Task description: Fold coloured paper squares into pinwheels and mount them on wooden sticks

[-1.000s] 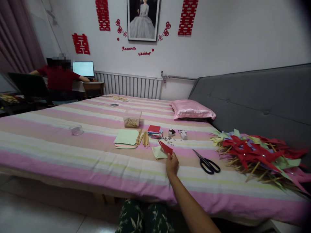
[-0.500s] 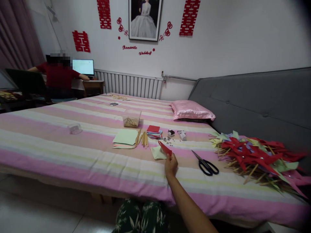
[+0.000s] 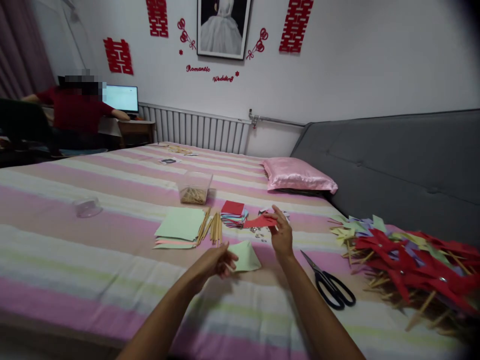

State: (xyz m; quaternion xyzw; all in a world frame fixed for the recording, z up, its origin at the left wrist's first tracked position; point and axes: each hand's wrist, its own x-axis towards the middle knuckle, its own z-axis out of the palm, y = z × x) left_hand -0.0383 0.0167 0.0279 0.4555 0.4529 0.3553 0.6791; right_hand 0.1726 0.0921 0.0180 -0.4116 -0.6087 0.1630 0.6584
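My right hand (image 3: 282, 234) pinches a small red piece of paper (image 3: 258, 221) between thumb and fingers, held above the bed beside a stack of small coloured paper squares (image 3: 233, 214). My left hand (image 3: 216, 266) is at the left edge of a creased light green paper (image 3: 245, 256) lying on the bed; its fingers are loosely curled and apart, and I cannot tell whether they touch the paper. Small shiny pieces (image 3: 258, 232) lie just behind, partly covered by the red paper. Black-handled scissors (image 3: 330, 285) rest to the right of my right forearm, blades slightly apart.
Left lie larger light green sheets (image 3: 179, 223), wooden sticks (image 3: 216, 229) and a clear box of sticks (image 3: 194, 188). A clear lid (image 3: 87, 207) is farther left. Paper pinwheels (image 3: 405, 265) heap at right, near a pink pillow (image 3: 300, 175). A person (image 3: 77, 112) sits at a desk.
My left hand has come into view and reached the green paper's left edge. My right hand has lifted the red paper away from the green one, up and to the right. The view has shifted slightly.
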